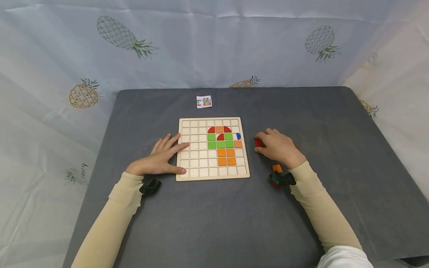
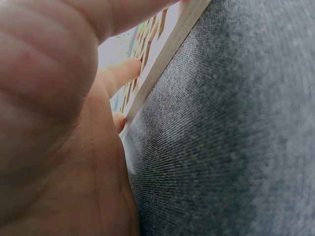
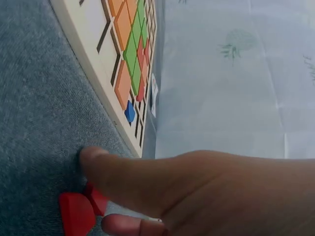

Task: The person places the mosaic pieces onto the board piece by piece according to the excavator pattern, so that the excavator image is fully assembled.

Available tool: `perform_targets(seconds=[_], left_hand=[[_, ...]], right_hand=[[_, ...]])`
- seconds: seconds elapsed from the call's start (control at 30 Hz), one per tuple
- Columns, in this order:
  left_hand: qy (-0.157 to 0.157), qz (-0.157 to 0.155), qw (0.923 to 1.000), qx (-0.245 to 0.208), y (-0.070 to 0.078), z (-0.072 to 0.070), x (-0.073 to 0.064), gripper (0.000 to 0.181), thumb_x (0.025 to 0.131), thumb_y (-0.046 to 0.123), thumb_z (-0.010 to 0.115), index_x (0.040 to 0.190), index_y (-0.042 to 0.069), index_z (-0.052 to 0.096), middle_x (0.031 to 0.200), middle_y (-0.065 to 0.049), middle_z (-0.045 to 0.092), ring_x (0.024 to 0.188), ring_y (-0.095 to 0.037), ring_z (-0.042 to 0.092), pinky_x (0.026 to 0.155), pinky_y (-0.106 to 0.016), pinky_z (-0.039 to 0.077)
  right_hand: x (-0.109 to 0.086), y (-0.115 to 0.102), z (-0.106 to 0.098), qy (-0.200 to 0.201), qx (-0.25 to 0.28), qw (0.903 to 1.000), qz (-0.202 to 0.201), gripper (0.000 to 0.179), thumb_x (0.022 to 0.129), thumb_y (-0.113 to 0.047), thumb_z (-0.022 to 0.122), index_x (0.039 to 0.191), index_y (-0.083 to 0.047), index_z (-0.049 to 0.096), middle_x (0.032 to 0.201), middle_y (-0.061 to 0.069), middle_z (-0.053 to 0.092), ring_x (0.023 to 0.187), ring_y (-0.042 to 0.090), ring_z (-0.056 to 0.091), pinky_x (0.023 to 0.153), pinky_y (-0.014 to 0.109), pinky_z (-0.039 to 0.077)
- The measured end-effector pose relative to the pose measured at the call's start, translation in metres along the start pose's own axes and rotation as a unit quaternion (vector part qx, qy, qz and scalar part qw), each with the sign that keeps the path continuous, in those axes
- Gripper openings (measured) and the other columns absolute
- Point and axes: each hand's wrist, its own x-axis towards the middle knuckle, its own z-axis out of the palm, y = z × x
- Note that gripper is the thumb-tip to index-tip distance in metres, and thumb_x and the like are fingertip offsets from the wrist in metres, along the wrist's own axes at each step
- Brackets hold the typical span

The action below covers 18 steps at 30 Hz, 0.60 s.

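A wooden grid board (image 1: 194,164) lies in the middle of the grey table and holds red, orange, green and blue tiles (image 1: 220,144) in its upper right part. My left hand (image 1: 161,158) rests flat on the board's left edge (image 2: 167,54), fingers straight. Just right of the board, my right hand (image 1: 278,147) curls down onto the table. Its thumb (image 3: 98,164) and a finger close around a red piece (image 3: 76,211) lying on the cloth (image 1: 258,143). The board's near edge (image 3: 78,29) and a blue tile (image 3: 129,112) show in the right wrist view.
A loose orange piece (image 1: 277,168) lies by my right wrist, with more pieces partly hidden under the wrist camera (image 1: 281,180). A small picture card (image 1: 204,101) lies beyond the board. Pineapple-print cloth walls surround the table (image 1: 335,223).
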Motion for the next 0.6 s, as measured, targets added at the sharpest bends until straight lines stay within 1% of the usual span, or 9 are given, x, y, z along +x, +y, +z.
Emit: perform_targets(seconds=[0.17, 0.3, 0.37, 0.47, 0.6], left_hand=[[0.000, 0.001, 1.0000, -0.004, 0.0002, -0.0008, 0.0000, 0.097, 0.083, 0.050, 0.079, 0.162, 0.029, 0.026, 0.173, -0.004, -0.007, 0.158, -0.035, -0.017, 0.124, -0.061, -0.010], [-0.002, 0.002, 1.0000, -0.008, 0.0010, -0.0017, -0.0009, 0.097, 0.083, 0.050, 0.079, 0.162, 0.028, 0.026, 0.173, -0.004, -0.007, 0.158, -0.035, -0.017, 0.124, -0.061, -0.010], [-0.004, 0.001, 0.9999, -0.010, 0.0021, -0.0022, -0.0013, 0.097, 0.083, 0.049, 0.079, 0.162, 0.028, 0.026, 0.173, -0.005, -0.007, 0.158, -0.035, -0.017, 0.124, -0.061, -0.010], [-0.005, -0.002, 0.9999, -0.011, 0.0028, -0.0026, -0.0012, 0.098, 0.083, 0.049, 0.080, 0.162, 0.027, 0.026, 0.173, -0.006, -0.007, 0.158, -0.036, -0.017, 0.124, -0.061, -0.011], [-0.004, -0.005, 0.9999, -0.010, 0.0027, -0.0025, -0.0012, 0.098, 0.083, 0.049, 0.080, 0.162, 0.027, 0.027, 0.173, -0.006, -0.007, 0.158, -0.036, -0.018, 0.124, -0.061, -0.011]], right_hand=[[0.0040, 0.0014, 0.0001, -0.006, 0.030, 0.9995, 0.002, 0.040, 0.097, -0.025, 0.069, 0.133, -0.006, 0.063, 0.122, 0.016, 0.065, 0.104, 0.032, 0.061, 0.081, 0.047, 0.054], [0.0061, 0.0028, 0.0007, 0.002, 0.035, 0.9994, -0.004, 0.034, 0.097, -0.022, 0.069, 0.127, -0.006, 0.066, 0.117, 0.014, 0.067, 0.100, 0.029, 0.061, 0.078, 0.044, 0.053], [0.0069, 0.0032, 0.0006, 0.007, 0.033, 0.9994, -0.003, 0.032, 0.097, -0.022, 0.068, 0.124, -0.006, 0.068, 0.114, 0.013, 0.068, 0.095, 0.027, 0.061, 0.074, 0.042, 0.053], [0.0086, 0.0033, 0.0010, 0.018, 0.040, 0.9990, 0.002, 0.027, 0.097, -0.019, 0.063, 0.120, -0.007, 0.071, 0.108, 0.012, 0.070, 0.086, 0.024, 0.060, 0.064, 0.038, 0.050], [0.0098, 0.0032, 0.0038, 0.031, 0.050, 0.9983, -0.002, 0.023, 0.098, -0.016, 0.060, 0.114, -0.009, 0.074, 0.104, 0.009, 0.069, 0.082, 0.022, 0.056, 0.060, 0.033, 0.046]])
